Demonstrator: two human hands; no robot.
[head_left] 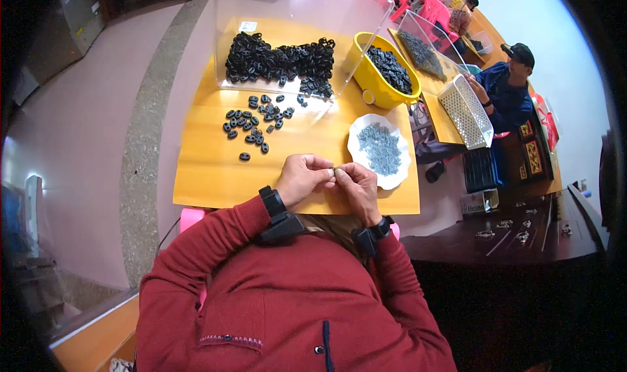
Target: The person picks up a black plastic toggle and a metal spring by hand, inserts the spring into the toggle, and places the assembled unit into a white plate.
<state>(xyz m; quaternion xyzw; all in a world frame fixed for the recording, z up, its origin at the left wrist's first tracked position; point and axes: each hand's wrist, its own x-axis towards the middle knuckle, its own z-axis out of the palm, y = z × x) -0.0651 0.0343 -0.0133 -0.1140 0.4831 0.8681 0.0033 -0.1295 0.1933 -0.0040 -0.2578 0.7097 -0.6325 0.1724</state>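
A person in a dark red knitted sweater sits at a pale wooden tabletop (pixel 209 169), seen from above. Both hands meet at the near edge of the table. The left hand (pixel 302 179) and the right hand (pixel 356 186) are pressed fingertip to fingertip, pinching one tiny dark part (pixel 333 170) between them (too small to tell its shape or which way its long axis runs). Neither hand is open; both are closed on that part, which sits midway between them.

The scattered black plastic oval pieces (pixel 256 124) lie on the table ahead and to the left, nearer the left hand. The white scalloped plate of small grey metal pieces (pixel 381 150) lies just beside and ahead of the right hand. Farther back stand a clear plastic bin of more black pieces (pixel 281 58) and a yellow plastic tub (pixel 382 78).
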